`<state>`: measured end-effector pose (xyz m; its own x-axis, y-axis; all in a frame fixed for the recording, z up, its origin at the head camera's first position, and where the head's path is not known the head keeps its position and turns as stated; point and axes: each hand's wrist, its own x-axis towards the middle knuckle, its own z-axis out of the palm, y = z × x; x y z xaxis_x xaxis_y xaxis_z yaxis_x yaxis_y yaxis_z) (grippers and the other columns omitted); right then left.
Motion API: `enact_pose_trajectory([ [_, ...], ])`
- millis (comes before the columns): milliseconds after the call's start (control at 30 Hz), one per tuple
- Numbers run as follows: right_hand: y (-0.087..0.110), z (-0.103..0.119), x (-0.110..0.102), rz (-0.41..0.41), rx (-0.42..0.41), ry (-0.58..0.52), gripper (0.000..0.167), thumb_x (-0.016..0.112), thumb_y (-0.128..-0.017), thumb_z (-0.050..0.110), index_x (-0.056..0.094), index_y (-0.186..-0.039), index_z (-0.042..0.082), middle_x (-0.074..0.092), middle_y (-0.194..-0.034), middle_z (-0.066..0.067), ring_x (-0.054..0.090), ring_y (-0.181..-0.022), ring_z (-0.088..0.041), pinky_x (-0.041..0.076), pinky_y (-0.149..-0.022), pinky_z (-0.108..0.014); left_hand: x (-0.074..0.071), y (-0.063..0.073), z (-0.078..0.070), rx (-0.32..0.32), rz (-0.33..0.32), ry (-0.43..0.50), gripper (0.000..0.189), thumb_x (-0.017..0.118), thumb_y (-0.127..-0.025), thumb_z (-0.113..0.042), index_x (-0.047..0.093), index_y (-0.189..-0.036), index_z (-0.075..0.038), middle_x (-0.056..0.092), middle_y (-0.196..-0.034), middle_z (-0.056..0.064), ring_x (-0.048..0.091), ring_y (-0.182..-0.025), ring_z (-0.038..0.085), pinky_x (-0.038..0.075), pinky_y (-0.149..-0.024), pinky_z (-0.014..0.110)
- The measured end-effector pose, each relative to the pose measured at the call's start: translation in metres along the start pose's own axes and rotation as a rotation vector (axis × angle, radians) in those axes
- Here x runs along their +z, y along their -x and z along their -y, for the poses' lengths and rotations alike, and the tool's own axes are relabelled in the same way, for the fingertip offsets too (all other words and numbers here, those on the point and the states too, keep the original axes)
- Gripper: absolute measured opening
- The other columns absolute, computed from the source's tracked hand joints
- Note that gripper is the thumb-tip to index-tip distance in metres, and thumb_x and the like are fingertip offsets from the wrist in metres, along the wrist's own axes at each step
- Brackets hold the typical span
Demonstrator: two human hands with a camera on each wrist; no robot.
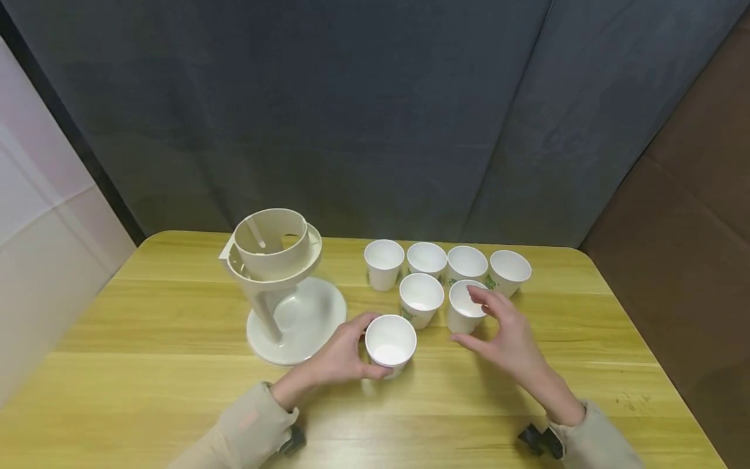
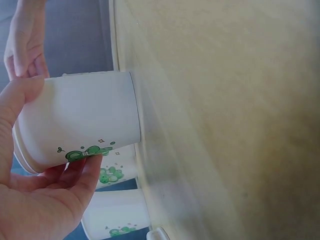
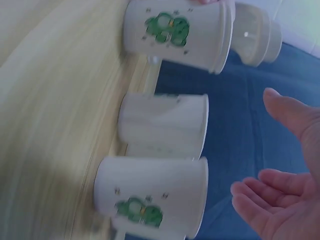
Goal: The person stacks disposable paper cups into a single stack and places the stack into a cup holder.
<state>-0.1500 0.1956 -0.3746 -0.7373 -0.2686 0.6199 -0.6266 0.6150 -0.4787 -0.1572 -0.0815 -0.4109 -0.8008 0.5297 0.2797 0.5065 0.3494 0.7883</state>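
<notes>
My left hand (image 1: 336, 358) grips a white paper cup (image 1: 390, 342) from its left side, thumb in front and fingers behind. In the left wrist view this cup (image 2: 85, 117) shows a green cartoon print, and its base is right at the tabletop. My right hand (image 1: 515, 339) hovers by another white paper cup (image 1: 461, 316), thumb and fingers spread apart. The right wrist view has the right hand's fingers (image 3: 280, 192) off the rim of the nearest cup (image 3: 150, 182), with nothing held. Beside that cup stands one more paper cup (image 1: 420, 296), upright.
Behind them, several upright paper cups form a back row, from the left cup (image 1: 383, 264) to the right cup (image 1: 510, 270). Left of the cups stands a cream plastic stand (image 1: 272, 283) with a ring-shaped top and round base. A dark curtain (image 1: 328, 117) hangs behind the wooden table (image 1: 176, 391).
</notes>
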Motion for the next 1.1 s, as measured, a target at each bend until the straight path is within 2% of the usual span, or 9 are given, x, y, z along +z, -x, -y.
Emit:
enact_pose_trajectory([
  [167,-0.001,-0.014,-0.003,-0.062,0.028,0.085,0.073,0.089,-0.055,0.009,0.055,-0.117,-0.010,0.059,-0.105,-0.021,0.057,-0.096,-0.033,0.048,-0.080,-0.043,-0.001,-0.001,0.000,-0.002,-0.001,0.006,0.069,0.085,-0.062,-0.010,0.051,-0.121,0.004,0.060,-0.113,0.010,0.058,-0.101,0.024,0.049,-0.088,0.033],
  [367,-0.001,-0.030,-0.002,-0.078,0.074,0.105,0.070,0.088,-0.057,0.009,0.055,-0.115,-0.008,0.058,-0.109,-0.022,0.057,-0.096,-0.037,0.049,-0.074,-0.047,-0.001,-0.001,-0.001,-0.003,0.002,0.002,0.069,0.085,-0.062,-0.011,0.051,-0.121,0.003,0.061,-0.113,0.010,0.058,-0.101,0.022,0.049,-0.088,0.033],
  [667,-0.003,-0.045,0.002,0.011,0.220,0.062,0.068,0.086,-0.063,0.016,0.054,-0.119,-0.008,0.056,-0.115,-0.023,0.054,-0.101,-0.037,0.050,-0.080,-0.053,0.000,-0.002,0.000,0.000,0.008,0.007,0.069,0.085,-0.062,-0.011,0.051,-0.121,0.003,0.060,-0.114,0.010,0.058,-0.101,0.021,0.049,-0.088,0.032],
  [833,-0.003,-0.048,0.004,0.051,0.253,0.066,0.068,0.085,-0.064,0.020,0.054,-0.117,-0.008,0.057,-0.112,-0.022,0.053,-0.100,-0.034,0.050,-0.080,-0.051,-0.001,-0.001,-0.001,-0.013,0.012,0.009,0.070,0.085,-0.062,-0.012,0.051,-0.121,0.002,0.060,-0.114,0.009,0.058,-0.101,0.021,0.049,-0.088,0.033],
  [1100,-0.004,-0.050,0.010,0.093,0.300,0.047,0.069,0.084,-0.066,0.020,0.053,-0.119,-0.010,0.056,-0.111,-0.024,0.056,-0.099,-0.037,0.050,-0.081,-0.049,-0.001,0.000,-0.001,-0.017,0.010,0.014,0.070,0.085,-0.062,-0.011,0.051,-0.121,0.003,0.060,-0.114,0.010,0.058,-0.101,0.023,0.049,-0.089,0.033],
])
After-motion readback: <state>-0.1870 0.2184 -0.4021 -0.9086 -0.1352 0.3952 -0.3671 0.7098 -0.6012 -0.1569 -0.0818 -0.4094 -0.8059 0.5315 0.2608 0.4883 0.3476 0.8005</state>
